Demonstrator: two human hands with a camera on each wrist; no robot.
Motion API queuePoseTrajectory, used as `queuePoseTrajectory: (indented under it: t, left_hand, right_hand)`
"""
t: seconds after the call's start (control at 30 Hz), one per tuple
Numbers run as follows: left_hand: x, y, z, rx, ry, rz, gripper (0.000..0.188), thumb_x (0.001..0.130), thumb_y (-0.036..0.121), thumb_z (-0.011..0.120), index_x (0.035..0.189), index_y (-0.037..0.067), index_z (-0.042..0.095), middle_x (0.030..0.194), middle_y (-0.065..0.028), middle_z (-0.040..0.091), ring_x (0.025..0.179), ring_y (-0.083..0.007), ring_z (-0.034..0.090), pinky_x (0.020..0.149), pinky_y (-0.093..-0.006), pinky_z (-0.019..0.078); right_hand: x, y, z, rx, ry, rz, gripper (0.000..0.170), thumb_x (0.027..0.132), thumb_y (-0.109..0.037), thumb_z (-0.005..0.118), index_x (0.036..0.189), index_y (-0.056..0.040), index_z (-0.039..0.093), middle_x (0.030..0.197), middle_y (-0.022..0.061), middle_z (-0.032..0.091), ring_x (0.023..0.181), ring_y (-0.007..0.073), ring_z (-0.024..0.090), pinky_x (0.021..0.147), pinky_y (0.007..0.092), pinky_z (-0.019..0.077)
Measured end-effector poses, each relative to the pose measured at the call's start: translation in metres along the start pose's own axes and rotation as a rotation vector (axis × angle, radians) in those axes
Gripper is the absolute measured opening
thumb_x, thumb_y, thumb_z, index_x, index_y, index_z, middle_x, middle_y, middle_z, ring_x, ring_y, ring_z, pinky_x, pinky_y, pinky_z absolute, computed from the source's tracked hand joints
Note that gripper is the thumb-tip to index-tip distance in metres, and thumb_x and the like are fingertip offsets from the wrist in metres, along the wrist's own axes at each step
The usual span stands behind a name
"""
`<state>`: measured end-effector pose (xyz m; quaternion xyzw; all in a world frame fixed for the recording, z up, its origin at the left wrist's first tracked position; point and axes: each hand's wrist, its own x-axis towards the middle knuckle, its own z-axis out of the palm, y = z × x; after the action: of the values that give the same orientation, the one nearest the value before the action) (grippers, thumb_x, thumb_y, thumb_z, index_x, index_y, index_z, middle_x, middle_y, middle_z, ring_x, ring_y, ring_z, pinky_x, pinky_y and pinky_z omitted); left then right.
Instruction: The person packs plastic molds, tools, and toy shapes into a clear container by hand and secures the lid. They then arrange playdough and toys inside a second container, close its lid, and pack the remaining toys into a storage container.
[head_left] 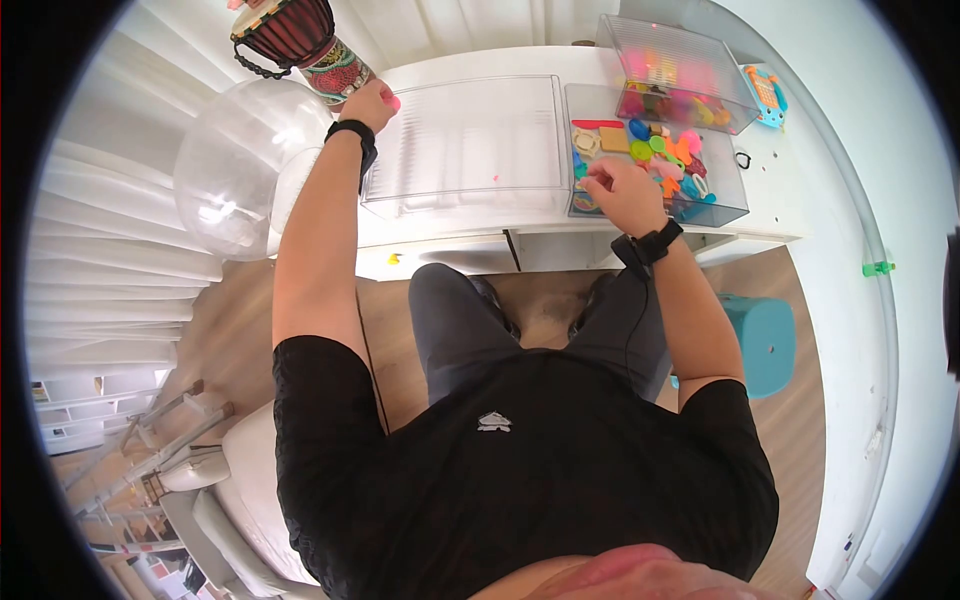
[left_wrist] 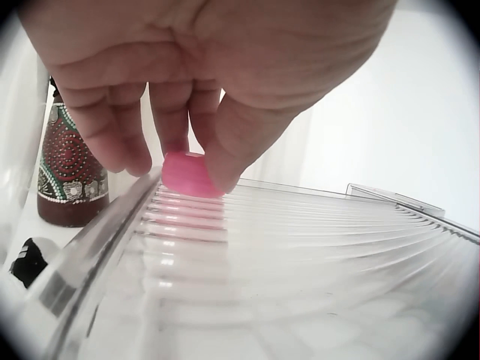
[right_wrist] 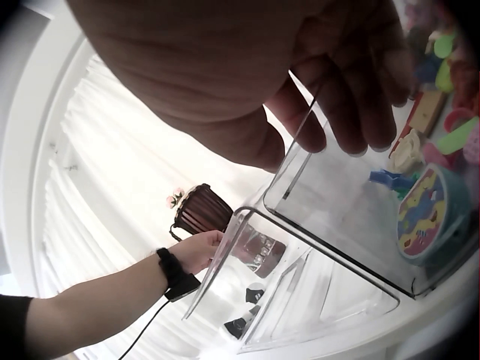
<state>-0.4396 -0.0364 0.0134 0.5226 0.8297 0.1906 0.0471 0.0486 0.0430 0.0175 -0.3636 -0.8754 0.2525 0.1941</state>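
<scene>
A pink object [left_wrist: 189, 175] is pinched between the thumb and fingers of the left hand [head_left: 371, 106], at the left end of the ribbed clear tray [head_left: 465, 140]. In the left wrist view, the left hand [left_wrist: 217, 67] holds it right at the tray's ribbed surface. Above the left edge of the toy-filled clear bin [head_left: 735, 205] is the right hand [head_left: 628, 195], fingers bent loosely downward. The right wrist view shows the right hand [right_wrist: 300, 97] over the bin's wall with nothing visible in its fingers; whether it touches the wall I cannot tell.
Behind the toy bin sits another clear bin [head_left: 735, 88] with colourful items. A toy phone [head_left: 767, 95] lies at the right, a drum [head_left: 290, 35] stands at the back left, and a transparent balloon-like sphere [head_left: 225, 180] is beside the left arm. A teal stool [head_left: 765, 345] stands at lower right.
</scene>
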Motion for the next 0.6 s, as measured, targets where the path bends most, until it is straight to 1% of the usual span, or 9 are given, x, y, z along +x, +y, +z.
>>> queuePoseTrajectory:
  t: [0.03,0.27,0.4,0.43,0.47,0.5,0.53,0.57,0.6]
  left_hand:
    - [0.001,-0.001,0.001,-0.016,-0.008,-0.028,0.032,0.088,0.026,0.077,0.113,0.006,0.070,0.106,-0.0157,0.076,0.105,-0.0322,0.073,0.094,-0.0427,0.0560]
    - [-0.009,0.005,-0.007,0.000,-0.010,-0.033,0.036,0.088,0.026,0.079,0.114,0.004,0.069,0.113,-0.0169,0.074,0.110,-0.0330,0.070,0.096,-0.0430,0.0549]
    - [-0.011,0.007,-0.013,-0.012,0.103,0.020,0.037,0.088,0.028,0.079,0.113,0.002,0.068,0.117,-0.0180,0.071,0.113,-0.0342,0.067,0.097,-0.0444,0.0536]
    - [-0.015,0.014,-0.020,-0.045,0.143,0.051,0.037,0.088,0.029,0.079,0.112,0.002,0.069,0.118,-0.0184,0.071,0.113,-0.0348,0.066,0.097,-0.0451,0.0531]
    - [-0.021,0.023,-0.026,-0.047,0.142,0.052,0.037,0.088,0.029,0.079,0.112,0.002,0.069,0.118,-0.0184,0.071,0.113,-0.0348,0.066,0.097,-0.0451,0.0531]
    - [-0.033,0.044,-0.036,-0.050,0.170,0.100,0.036,0.089,0.030,0.079,0.110,0.002,0.069,0.115,-0.0173,0.072,0.108,-0.0329,0.068,0.094,-0.0439,0.0541]
    - [-0.045,0.063,-0.041,-0.053,0.196,0.147,0.035,0.090,0.030,0.079,0.108,0.002,0.069,0.111,-0.0163,0.072,0.102,-0.0310,0.069,0.091,-0.0427,0.0551]
    - [-0.052,0.077,-0.042,-0.054,0.196,0.147,0.035,0.090,0.030,0.079,0.108,0.002,0.069,0.111,-0.0163,0.072,0.102,-0.0310,0.069,0.091,-0.0427,0.0551]
    - [-0.058,0.090,-0.042,-0.213,0.101,0.163,0.033,0.091,0.030,0.079,0.107,0.003,0.070,0.106,-0.0143,0.073,0.095,-0.0280,0.069,0.087,-0.0404,0.0558]
  right_hand:
    - [-0.001,0.000,0.000,-0.002,-0.001,0.002,0.026,0.091,-0.034,0.074,0.102,-0.0101,0.072,0.086,0.0065,0.071,0.078,0.0243,0.070,0.069,0.0383,0.0535]
    - [-0.001,-0.005,-0.003,0.013,-0.017,0.032,0.025,0.092,-0.033,0.073,0.101,-0.0099,0.072,0.089,0.0068,0.073,0.078,0.0235,0.070,0.070,0.0380,0.0537]
    - [0.003,0.003,0.000,0.071,-0.008,0.034,0.023,0.092,-0.031,0.072,0.101,-0.0090,0.073,0.090,0.0089,0.073,0.077,0.0236,0.070,0.071,0.0380,0.0541]
    - [0.005,0.006,0.001,0.070,-0.008,0.036,0.023,0.092,-0.031,0.072,0.101,-0.0090,0.073,0.090,0.0089,0.073,0.077,0.0236,0.070,0.071,0.0380,0.0541]
    - [0.008,0.010,0.001,0.139,-0.011,0.016,0.023,0.094,-0.028,0.071,0.102,-0.0068,0.072,0.089,0.0087,0.073,0.076,0.0218,0.069,0.072,0.0365,0.0543]
    - [0.010,0.013,0.000,0.208,-0.014,-0.006,0.023,0.095,-0.026,0.070,0.103,-0.0046,0.072,0.088,0.0086,0.072,0.076,0.0199,0.069,0.072,0.0349,0.0546]
    - [0.012,0.013,-0.003,0.207,-0.013,-0.005,0.023,0.095,-0.026,0.070,0.103,-0.0046,0.072,0.088,0.0086,0.072,0.076,0.0199,0.069,0.072,0.0349,0.0546]
    - [0.014,0.010,-0.010,0.359,-0.070,0.124,0.023,0.097,-0.023,0.069,0.110,-0.0044,0.070,0.092,0.0058,0.072,0.079,0.0152,0.068,0.070,0.0312,0.0543]
    - [0.016,0.008,-0.015,0.509,-0.128,0.255,0.024,0.099,-0.020,0.068,0.117,-0.0042,0.068,0.097,0.0031,0.071,0.082,0.0105,0.067,0.068,0.0276,0.0541]
